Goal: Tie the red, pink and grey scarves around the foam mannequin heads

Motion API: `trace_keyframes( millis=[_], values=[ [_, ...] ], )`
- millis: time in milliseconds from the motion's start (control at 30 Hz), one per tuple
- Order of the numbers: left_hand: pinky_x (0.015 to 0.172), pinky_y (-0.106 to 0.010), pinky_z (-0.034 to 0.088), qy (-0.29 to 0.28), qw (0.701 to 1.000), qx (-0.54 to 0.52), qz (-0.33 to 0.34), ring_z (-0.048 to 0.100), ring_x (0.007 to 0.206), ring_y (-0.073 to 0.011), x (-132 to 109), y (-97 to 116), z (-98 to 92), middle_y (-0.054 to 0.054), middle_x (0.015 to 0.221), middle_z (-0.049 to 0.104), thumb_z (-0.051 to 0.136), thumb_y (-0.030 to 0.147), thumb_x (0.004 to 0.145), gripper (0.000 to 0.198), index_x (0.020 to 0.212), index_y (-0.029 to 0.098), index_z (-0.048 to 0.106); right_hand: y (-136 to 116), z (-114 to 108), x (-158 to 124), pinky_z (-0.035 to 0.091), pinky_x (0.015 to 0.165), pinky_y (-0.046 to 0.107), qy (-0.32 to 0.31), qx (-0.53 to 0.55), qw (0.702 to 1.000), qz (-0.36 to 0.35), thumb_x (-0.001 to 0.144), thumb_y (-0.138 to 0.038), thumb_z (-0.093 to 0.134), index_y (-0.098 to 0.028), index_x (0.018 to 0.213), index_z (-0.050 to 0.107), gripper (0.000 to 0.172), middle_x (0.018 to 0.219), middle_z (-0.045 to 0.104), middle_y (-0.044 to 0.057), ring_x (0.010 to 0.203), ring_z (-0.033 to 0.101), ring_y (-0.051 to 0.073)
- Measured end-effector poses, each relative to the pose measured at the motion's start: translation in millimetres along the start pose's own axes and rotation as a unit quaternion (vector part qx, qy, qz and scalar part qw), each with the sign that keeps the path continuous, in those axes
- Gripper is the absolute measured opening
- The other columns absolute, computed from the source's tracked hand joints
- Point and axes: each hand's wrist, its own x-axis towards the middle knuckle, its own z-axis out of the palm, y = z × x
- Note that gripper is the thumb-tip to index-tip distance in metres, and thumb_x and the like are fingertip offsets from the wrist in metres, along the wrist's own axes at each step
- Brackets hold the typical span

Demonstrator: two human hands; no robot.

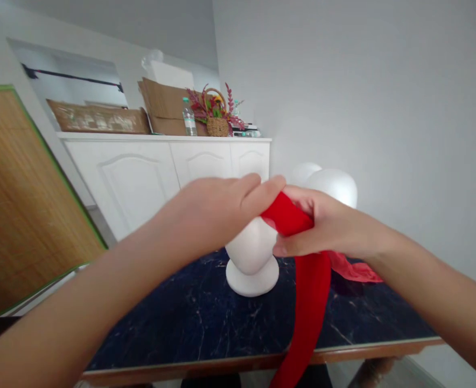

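While both hands meet at the centre of the frame, the person holds a red scarf in front of a white foam head form. The left hand comes in from the lower left, its fingers curled closed over the top of the cloth. The right hand comes in from the lower right, its fingers closed around a bunched fold of the scarf. From that grip one long red tail hangs down past the front edge of the dark marble-patterned worktop, and a looser part lies on the worktop to the right.

The head form stands on its round base on the worktop, just behind the hands. A second white form shows behind the right hand.

As a judgement: the form looks light, so a sideways tug on the scarf could tip it. The hanging tail could also drag the smooth cloth off the edge if the grip loosens.

Toward the upper left, a white cabinet carries cardboard, a water bottle and a basket of red flowers. The bottle's label is too small to read, and no other writing can be made out.
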Motion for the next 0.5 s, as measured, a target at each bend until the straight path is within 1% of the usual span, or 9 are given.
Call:
trace_keyframes(
  millis=[67,133,167,200,267,333,400,433,500],
  values=[
    [0.061,-0.018,0.047,-0.001,1.0,0.015,-0.02,0.064,0.108,-0.0319,28,-17,-11.1,0.0,0.086,0.061,0.058,0.029,0.081,0.031,0.101,0.006,0.062,-4,-15,17,0.045,0.056,0.017,0.037,-0.002,0.999,-0.018,0.071,-0.008,0.07,-0.018,0.099,0.061,0.031,0.072,0.053,-0.007,0.06,0.053,0.006],
    [0.058,-0.017,0.046,-0.025,0.994,0.103,-0.027,0.057,0.117,-0.0394,55,-38,-22.7,-0.004,0.095,0.06,0.044,0.034,0.088,0.041,0.099,-0.003,0.056,-5,-35,37,0.045,0.054,0.016,0.068,-0.006,0.997,-0.025,0.069,-0.002,0.067,-0.018,0.104,0.06,0.039,0.067,0.051,-0.009,0.052,0.049,0.003],
    [0.057,-0.017,0.046,-0.037,0.985,0.164,-0.034,0.055,0.118,-0.0417,67,-51,-28.0,-0.006,0.097,0.06,0.039,0.034,0.09,0.045,0.099,-0.007,0.054,-4,-47,46,0.047,0.055,0.017,0.088,-0.007,0.996,-0.025,0.069,0.001,0.065,-0.018,0.106,0.06,0.043,0.063,0.049,-0.01,0.048,0.046,0.002],
    [0.056,-0.016,0.046,-0.047,0.972,0.226,-0.037,0.054,0.119,-0.0428,76,-66,-32.6,-0.008,0.099,0.061,0.035,0.034,0.091,0.047,0.101,-0.009,0.052,-1,-62,55,0.049,0.057,0.018,0.112,-0.006,0.993,-0.022,0.069,0.004,0.063,-0.018,0.107,0.06,0.044,0.06,0.048,-0.012,0.045,0.044,0.001],
    [0.055,-0.015,0.045,-0.052,0.944,0.324,-0.043,0.054,0.119,-0.0405,88,-104,-38.7,-0.009,0.101,0.063,0.031,0.035,0.091,0.05,0.104,-0.009,0.05,10,-93,67,0.053,0.063,0.02,0.175,0.001,0.985,-0.007,0.069,0.008,0.062,-0.016,0.1,0.061,0.039,0.052,0.043,-0.013,0.04,0.038,0.0],
    [0.055,-0.014,0.044,-0.038,0.934,0.35,-0.054,0.059,0.114,-0.0339,88,-148,-39.1,-0.006,0.1,0.065,0.025,0.04,0.091,0.055,0.101,-0.007,0.051,29,-123,71,0.054,0.065,0.02,0.253,0.013,0.967,0.031,0.07,0.008,0.063,-0.015,0.084,0.059,0.027,0.045,0.037,-0.014,0.037,0.033,-0.001],
    [0.058,-0.012,0.04,-0.054,0.936,0.335,-0.092,0.063,0.104,-0.0279,75,-190,-33.0,0.0,0.084,0.064,0.017,0.042,0.089,0.06,0.09,-0.008,0.05,53,-143,67,0.053,0.059,0.019,0.32,0.025,0.944,0.08,0.074,0.004,0.064,-0.017,0.072,0.051,0.024,0.041,0.032,-0.015,0.035,0.03,0.0],
    [0.06,-0.011,0.039,-0.067,0.935,0.324,-0.128,0.065,0.1,-0.0251,65,-209,-27.5,0.003,0.076,0.062,0.018,0.043,0.088,0.058,0.085,-0.006,0.05,66,-149,62,0.05,0.055,0.018,0.332,0.026,0.938,0.096,0.077,-0.001,0.064,-0.018,0.07,0.049,0.024,0.041,0.032,-0.015,0.035,0.032,0.0],
    [0.06,-0.009,0.038,-0.106,0.928,0.291,-0.209,0.066,0.101,-0.0234,41,-239,-11.8,0.007,0.069,0.059,0.028,0.038,0.091,0.044,0.081,0.0,0.049,93,-149,52,0.043,0.049,0.016,0.316,0.021,0.943,0.098,0.083,-0.011,0.063,-0.017,0.068,0.048,0.022,0.043,0.037,-0.012,0.038,0.038,0.002]
  ],
)
